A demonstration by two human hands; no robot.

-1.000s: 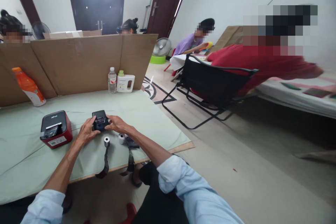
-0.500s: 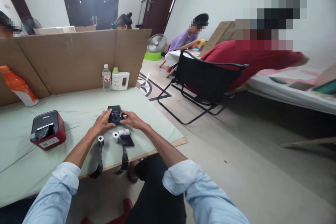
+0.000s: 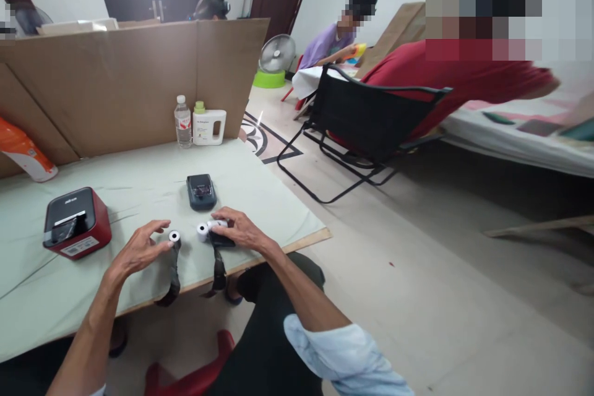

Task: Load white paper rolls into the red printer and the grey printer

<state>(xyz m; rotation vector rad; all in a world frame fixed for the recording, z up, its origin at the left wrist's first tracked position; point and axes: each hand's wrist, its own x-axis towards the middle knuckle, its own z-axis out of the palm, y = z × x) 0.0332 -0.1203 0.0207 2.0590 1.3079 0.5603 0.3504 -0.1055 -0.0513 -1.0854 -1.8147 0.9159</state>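
My left hand [image 3: 143,247] is open on the left, thumb and fingers spread beside an upright white paper roll [image 3: 174,236]. A black strip [image 3: 173,272] runs from that roll over the table's front edge. My right hand [image 3: 242,230] reaches over a white roll lying on its side [image 3: 217,223], fingers apart around it; whether they press on it is hard to see. Beside it is another small white roll [image 3: 202,232], with a second dark strip [image 3: 218,269] hanging near it. A black flat piece [image 3: 223,241] lies partly under my right hand. Behind the rolls rests a small dark handheld device [image 3: 202,192], untouched.
A red and black boxy machine [image 3: 78,223] sits at the left. A water bottle [image 3: 182,124], a white jug [image 3: 210,127] and an orange bottle [image 3: 28,151] stand by the cardboard partition [image 3: 139,86]. On the right, a person in red sits in a black folding chair [image 3: 371,120].
Both hands have let go of the dark device and come nearer. My left hand has moved to the upright roll, my right hand to the lying roll. The view has tilted down slightly.
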